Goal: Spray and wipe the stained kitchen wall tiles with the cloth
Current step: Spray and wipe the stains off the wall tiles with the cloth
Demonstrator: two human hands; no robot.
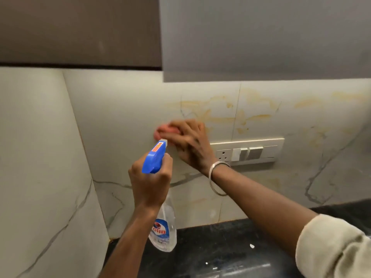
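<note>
My left hand (149,183) grips the neck of a clear spray bottle (163,227) with a blue trigger head, nozzle pointing at the wall. My right hand (188,142) presses a pink cloth (163,131) flat against the pale marble wall tiles (124,109); the hand and cloth look motion-blurred. Yellow-orange stains (218,115) streak the tiles just right of and above the cloth, and more stains spread further right. Most of the cloth is hidden under my fingers.
A white switch and socket panel (249,151) sits on the wall right beside my right wrist. Grey and brown wall cabinets (261,37) hang above. A black stone counter (220,247) runs below. A side wall (40,157) closes the corner at left.
</note>
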